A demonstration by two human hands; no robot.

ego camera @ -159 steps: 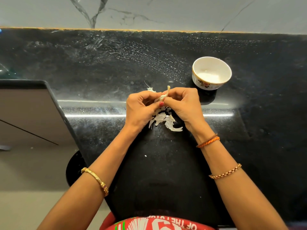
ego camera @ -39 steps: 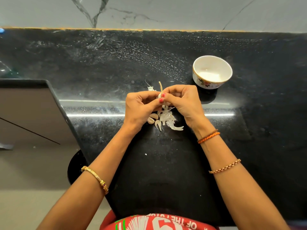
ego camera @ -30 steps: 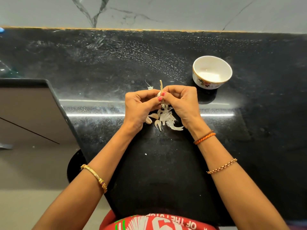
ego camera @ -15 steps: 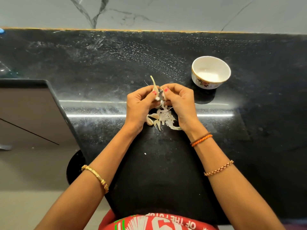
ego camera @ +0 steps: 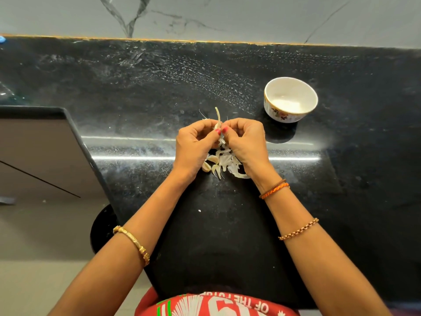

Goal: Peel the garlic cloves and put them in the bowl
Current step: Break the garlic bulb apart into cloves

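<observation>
Above the middle of the black counter, my left hand (ego camera: pixel 195 145) and my right hand (ego camera: pixel 245 142) meet and together pinch a garlic clove (ego camera: pixel 218 124); a pale strip of its skin sticks up between the fingertips. Under the hands lies a heap of white peels and loose cloves (ego camera: pixel 222 164). The small white bowl (ego camera: pixel 290 99) with a flower pattern stands upright to the right and farther back, about a hand's width from my right hand. Nothing shows inside it.
The black stone counter (ego camera: pixel 136 87) runs back to a grey marble wall (ego camera: pixel 227 17). On the left the counter's edge (ego camera: pixel 91 156) drops to a lower floor area. A dark round stool part (ego camera: pixel 102 226) shows below the edge.
Both hands have stayed over the peel heap, working the same clove. The upright skin strip shifted slightly between the fingertips. The bowl has not moved.
</observation>
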